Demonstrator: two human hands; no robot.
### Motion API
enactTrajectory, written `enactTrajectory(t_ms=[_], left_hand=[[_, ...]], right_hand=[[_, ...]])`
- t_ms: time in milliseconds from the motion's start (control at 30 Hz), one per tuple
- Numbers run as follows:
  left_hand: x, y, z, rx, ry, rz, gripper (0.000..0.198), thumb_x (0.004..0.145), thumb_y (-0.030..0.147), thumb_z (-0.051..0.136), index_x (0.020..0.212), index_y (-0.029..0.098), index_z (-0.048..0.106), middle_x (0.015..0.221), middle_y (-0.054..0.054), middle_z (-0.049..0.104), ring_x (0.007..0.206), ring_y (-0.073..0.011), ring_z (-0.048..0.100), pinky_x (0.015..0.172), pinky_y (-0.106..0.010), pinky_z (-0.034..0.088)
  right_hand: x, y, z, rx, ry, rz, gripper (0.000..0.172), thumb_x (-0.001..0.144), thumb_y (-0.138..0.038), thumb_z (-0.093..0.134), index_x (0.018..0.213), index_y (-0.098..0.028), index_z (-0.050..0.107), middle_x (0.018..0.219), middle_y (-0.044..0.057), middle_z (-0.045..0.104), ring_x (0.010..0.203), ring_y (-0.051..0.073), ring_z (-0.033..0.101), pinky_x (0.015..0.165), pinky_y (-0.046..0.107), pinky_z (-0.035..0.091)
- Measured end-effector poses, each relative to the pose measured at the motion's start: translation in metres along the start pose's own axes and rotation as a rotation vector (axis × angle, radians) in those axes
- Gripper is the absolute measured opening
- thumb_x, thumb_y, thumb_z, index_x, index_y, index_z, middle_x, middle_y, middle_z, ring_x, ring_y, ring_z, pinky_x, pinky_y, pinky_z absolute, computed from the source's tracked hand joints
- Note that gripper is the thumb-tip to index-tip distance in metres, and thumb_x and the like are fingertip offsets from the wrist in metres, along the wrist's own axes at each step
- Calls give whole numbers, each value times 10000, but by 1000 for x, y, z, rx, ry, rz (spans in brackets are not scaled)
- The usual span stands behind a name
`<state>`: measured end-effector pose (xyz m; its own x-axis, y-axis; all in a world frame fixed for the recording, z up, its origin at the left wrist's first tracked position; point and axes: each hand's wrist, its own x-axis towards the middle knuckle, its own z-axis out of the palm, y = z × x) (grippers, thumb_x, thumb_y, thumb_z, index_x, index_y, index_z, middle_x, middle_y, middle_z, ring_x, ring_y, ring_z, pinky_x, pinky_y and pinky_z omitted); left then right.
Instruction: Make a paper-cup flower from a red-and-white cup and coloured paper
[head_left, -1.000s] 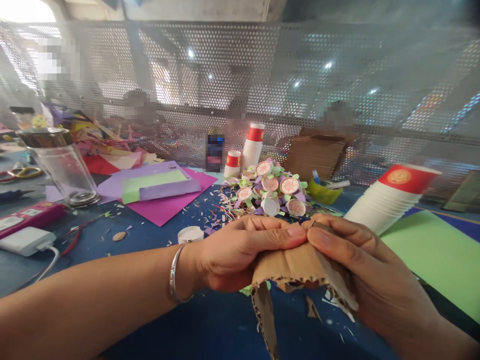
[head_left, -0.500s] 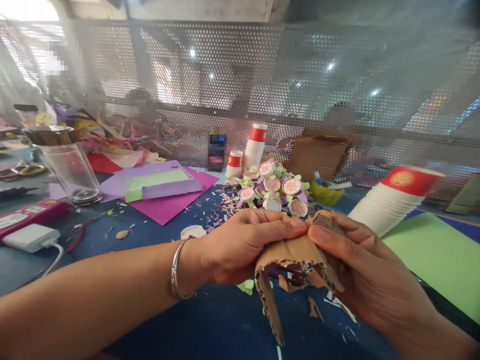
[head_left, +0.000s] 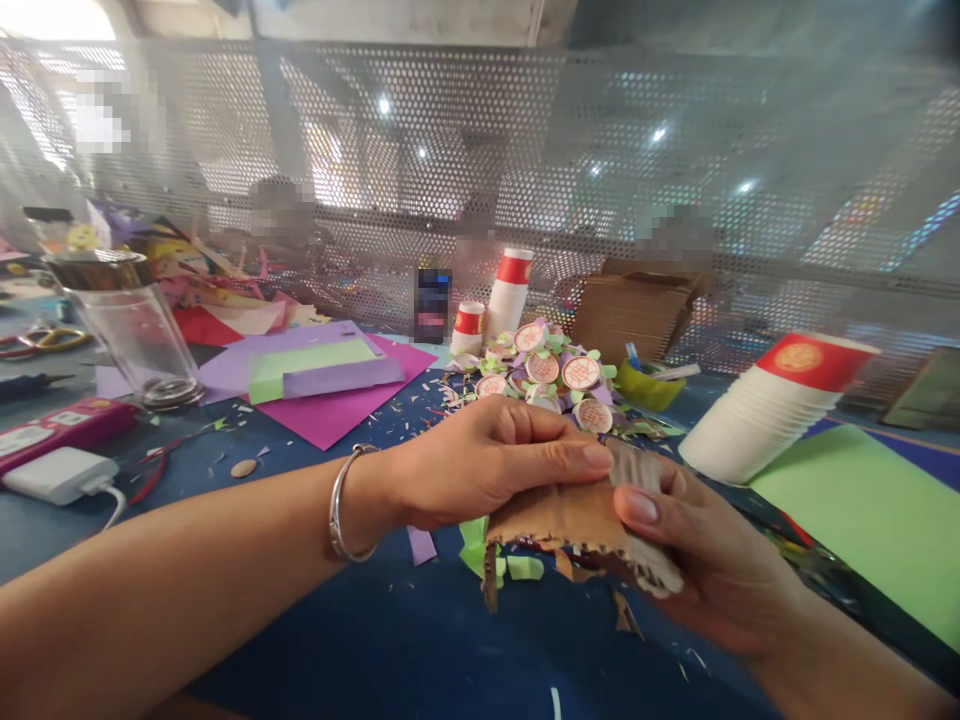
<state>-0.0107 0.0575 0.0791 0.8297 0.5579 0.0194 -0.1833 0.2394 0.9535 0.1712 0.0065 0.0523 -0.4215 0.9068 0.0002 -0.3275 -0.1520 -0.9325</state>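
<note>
Both hands grip a bent piece of corrugated cardboard (head_left: 562, 515) over the blue table. My left hand (head_left: 495, 460), with a silver bangle on the wrist, pinches its upper left part, thumb on top. My right hand (head_left: 697, 540) holds the right end between thumb and fingers, where a pale ribbed layer shows. The near edge is torn and ragged, and one corner folds down at the left. Beneath the cardboard lie light green paper scraps (head_left: 525, 568) and a torn bit of brown cardboard (head_left: 626, 613). Just behind the hands is a heap of round paper pieces (head_left: 544, 368).
Stacked paper cups (head_left: 765, 410) lean at the right beside green paper (head_left: 870, 520). A glass jar (head_left: 135, 335) and a power strip (head_left: 64, 435) stand left. Purple and magenta sheets (head_left: 322, 415) lie behind my left arm. A perforated metal screen (head_left: 450, 150) closes off the back.
The cardboard has tilted and flattened, its hanging left flap now showing shorter. More of the pale ribbed layer shows at the right. My left hand has moved slightly left.
</note>
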Motion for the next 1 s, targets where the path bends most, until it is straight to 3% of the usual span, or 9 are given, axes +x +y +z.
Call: enactTrajectory(t_ms=[100, 233, 400, 567, 700, 733, 800, 900, 1000], left_hand=[[0, 0, -1, -42, -6, -64, 179, 894, 208, 665, 749, 103, 672, 631, 16, 639, 541, -45, 579, 529, -133, 454], [5, -8, -4, -199, -27, -65, 161, 848, 234, 714, 769, 97, 685, 673, -8, 675, 582, -69, 632, 579, -158, 499], [10, -12, -4, -190, 14, -57, 170, 850, 244, 706, 753, 107, 682, 700, -13, 679, 608, -76, 634, 611, -183, 492], [6, 3, -11, 282, 157, 4, 281, 914, 308, 613, 681, 151, 616, 586, 27, 571, 497, -64, 492, 502, -202, 352], [2, 32, -38, 827, 439, 141, 390, 943, 334, 542, 587, 179, 499, 484, 53, 398, 438, -70, 326, 484, -254, 236], [2, 39, -48, 991, 519, 174, 381, 942, 336, 537, 594, 181, 513, 482, 45, 402, 452, -80, 339, 502, -265, 241], [3, 48, -72, 1325, 611, 175, 386, 926, 345, 541, 580, 174, 538, 494, 25, 418, 480, -95, 354, 531, -281, 247], [8, 42, -110, 1628, 567, 16, 350, 930, 320, 478, 651, 159, 615, 574, -27, 542, 525, -128, 428, 555, -291, 277], [12, 22, -134, 1705, 498, -34, 298, 881, 273, 499, 659, 144, 650, 648, -81, 623, 575, -162, 484, 571, -296, 317]], right_hand=[[-2, -2, 7, -63, -14, -100, 393, 797, -323, 785, 513, -179, 555, 499, -37, 426, 463, 78, 376, 467, 194, 402], [-2, -6, 12, -86, 41, -233, 325, 829, -265, 759, 551, -186, 611, 517, -50, 390, 451, 67, 294, 436, 185, 378], [-5, 2, 9, -263, 158, -407, 307, 886, -244, 699, 588, -202, 635, 547, -33, 447, 469, 91, 389, 422, 214, 397], [-6, 1, 4, -497, 411, -670, 288, 893, -201, 690, 610, -207, 637, 575, -22, 490, 488, 98, 400, 410, 250, 313], [5, -14, -11, -383, 632, -831, 287, 845, -120, 697, 585, -206, 615, 559, -42, 433, 479, 87, 339, 397, 247, 261], [9, -15, -16, -381, 657, -833, 305, 832, -134, 709, 559, -205, 592, 536, -47, 417, 467, 85, 326, 384, 240, 246], [16, -10, -26, -399, 636, -660, 291, 835, -221, 732, 576, -205, 601, 537, -47, 430, 466, 81, 337, 362, 212, 241], [21, 5, -33, -420, 603, -357, 274, 812, -384, 766, 648, -205, 641, 575, -32, 511, 466, 78, 400, 348, 180, 295], [23, 17, -31, -458, 532, -203, 344, 805, -507, 750, 691, -199, 648, 579, -33, 518, 453, 78, 415, 360, 184, 344]])
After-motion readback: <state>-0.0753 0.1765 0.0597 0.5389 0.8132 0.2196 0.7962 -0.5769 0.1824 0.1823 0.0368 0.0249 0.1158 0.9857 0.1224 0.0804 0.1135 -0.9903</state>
